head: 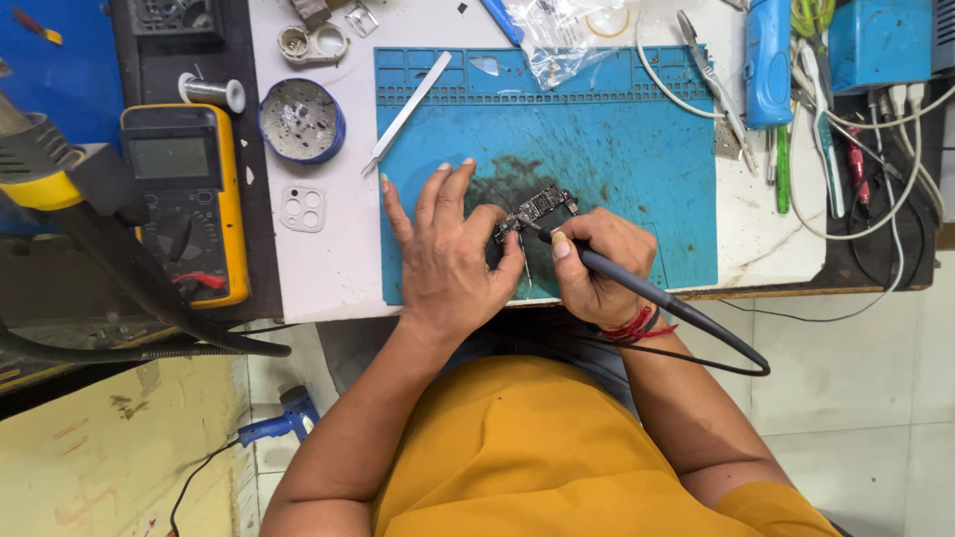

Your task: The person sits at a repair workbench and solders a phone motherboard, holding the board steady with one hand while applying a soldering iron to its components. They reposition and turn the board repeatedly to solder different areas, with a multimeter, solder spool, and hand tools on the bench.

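A small dark circuit board lies on the blue work mat, over a sooty patch. My left hand rests on the mat with fingers spread, its thumb pressing the board's left end. My right hand grips a dark soldering iron like a pen, its tip touching the board's lower edge. The iron's black cord loops off the table edge to the right. A red thread band circles my right wrist.
White tweezers lie at the mat's top left beside a round tin. A yellow multimeter sits at left, with a black hose below. Cables, screwdrivers and blue tools crowd the right side.
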`<state>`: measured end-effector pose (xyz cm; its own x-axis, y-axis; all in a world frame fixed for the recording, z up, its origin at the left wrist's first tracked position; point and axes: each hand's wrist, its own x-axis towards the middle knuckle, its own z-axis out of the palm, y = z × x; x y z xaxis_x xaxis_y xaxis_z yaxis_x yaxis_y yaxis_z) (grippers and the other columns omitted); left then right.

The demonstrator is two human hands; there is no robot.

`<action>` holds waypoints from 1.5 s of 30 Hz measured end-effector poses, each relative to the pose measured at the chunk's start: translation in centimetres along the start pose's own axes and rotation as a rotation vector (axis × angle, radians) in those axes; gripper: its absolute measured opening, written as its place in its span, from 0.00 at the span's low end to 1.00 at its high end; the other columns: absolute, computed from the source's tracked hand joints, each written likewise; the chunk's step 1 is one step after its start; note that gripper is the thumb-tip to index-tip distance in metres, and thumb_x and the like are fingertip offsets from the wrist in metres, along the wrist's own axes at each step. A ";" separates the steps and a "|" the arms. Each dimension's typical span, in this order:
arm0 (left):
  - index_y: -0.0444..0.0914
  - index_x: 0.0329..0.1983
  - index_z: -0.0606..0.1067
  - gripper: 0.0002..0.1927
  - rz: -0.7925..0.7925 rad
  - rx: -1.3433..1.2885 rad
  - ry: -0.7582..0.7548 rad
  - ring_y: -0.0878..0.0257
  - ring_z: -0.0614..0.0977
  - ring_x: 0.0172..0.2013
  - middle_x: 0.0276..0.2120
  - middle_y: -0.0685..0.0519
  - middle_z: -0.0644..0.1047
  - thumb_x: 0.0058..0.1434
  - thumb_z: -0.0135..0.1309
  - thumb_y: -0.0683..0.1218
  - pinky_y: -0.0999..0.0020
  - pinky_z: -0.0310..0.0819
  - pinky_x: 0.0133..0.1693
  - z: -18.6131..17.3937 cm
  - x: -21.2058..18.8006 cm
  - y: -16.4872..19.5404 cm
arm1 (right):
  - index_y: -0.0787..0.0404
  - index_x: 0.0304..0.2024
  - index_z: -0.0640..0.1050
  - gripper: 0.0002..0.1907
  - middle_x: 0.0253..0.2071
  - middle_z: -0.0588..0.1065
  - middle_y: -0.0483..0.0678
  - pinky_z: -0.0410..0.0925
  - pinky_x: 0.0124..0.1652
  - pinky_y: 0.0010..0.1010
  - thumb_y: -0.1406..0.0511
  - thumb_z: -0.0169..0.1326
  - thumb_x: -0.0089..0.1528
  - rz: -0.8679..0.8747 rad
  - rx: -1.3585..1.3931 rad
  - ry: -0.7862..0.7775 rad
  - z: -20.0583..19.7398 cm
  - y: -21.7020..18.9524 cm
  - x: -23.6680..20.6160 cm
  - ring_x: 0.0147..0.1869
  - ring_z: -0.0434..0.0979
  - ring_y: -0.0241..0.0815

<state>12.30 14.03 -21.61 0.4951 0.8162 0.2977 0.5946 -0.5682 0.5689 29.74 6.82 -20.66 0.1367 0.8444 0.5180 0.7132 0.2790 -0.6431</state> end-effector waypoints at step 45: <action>0.38 0.49 0.79 0.22 -0.019 0.074 0.003 0.46 0.64 0.69 0.65 0.41 0.69 0.58 0.61 0.57 0.29 0.29 0.70 -0.1 -0.2 0.2 | 0.65 0.57 0.75 0.17 0.46 0.81 0.54 0.73 0.42 0.36 0.67 0.61 0.67 0.016 -0.151 -0.076 0.2 -0.6 0.9 0.41 0.83 0.51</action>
<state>12.26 13.81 -21.46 0.4816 0.8272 0.2897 0.6493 -0.5587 0.5160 29.28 7.45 -19.92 0.1008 0.8819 0.4604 0.8072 0.1981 -0.5560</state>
